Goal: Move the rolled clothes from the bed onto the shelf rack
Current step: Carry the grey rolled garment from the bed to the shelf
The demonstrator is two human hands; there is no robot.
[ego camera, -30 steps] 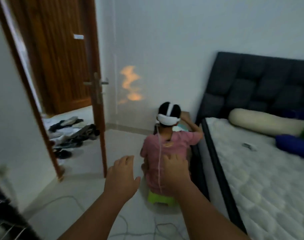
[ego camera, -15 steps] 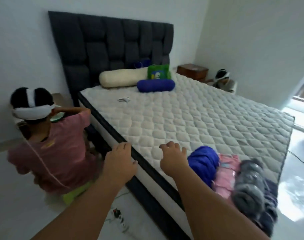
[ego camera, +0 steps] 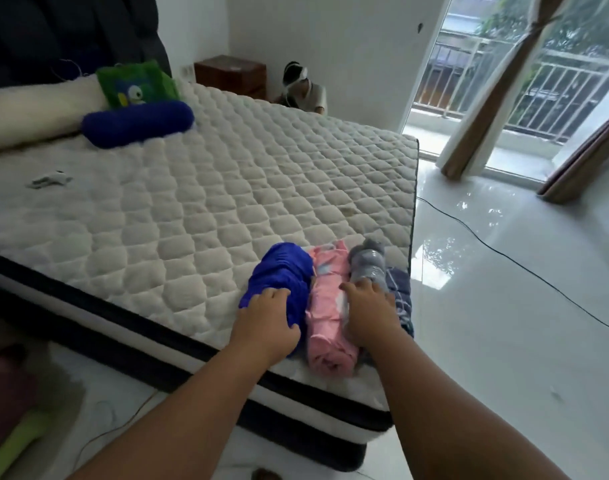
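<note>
Several rolled clothes lie side by side at the near corner of the bed: a blue roll, a pink roll, a grey roll and a dark checked roll. My left hand lies on the near end of the blue roll, fingers curled over it and thumb on its right side. My right hand covers the near part of the grey roll, touching the pink one; its grip is hidden. The shelf rack is out of view.
A white bolster, a blue bolster and a green cushion lie at the headboard. A person sits beyond the bed by a wooden nightstand. A cable crosses the glossy floor near the curtains.
My view has swung right from the door across the bed to its near corner. Both hands, free in the air before, have come down onto the rolled clothes.
</note>
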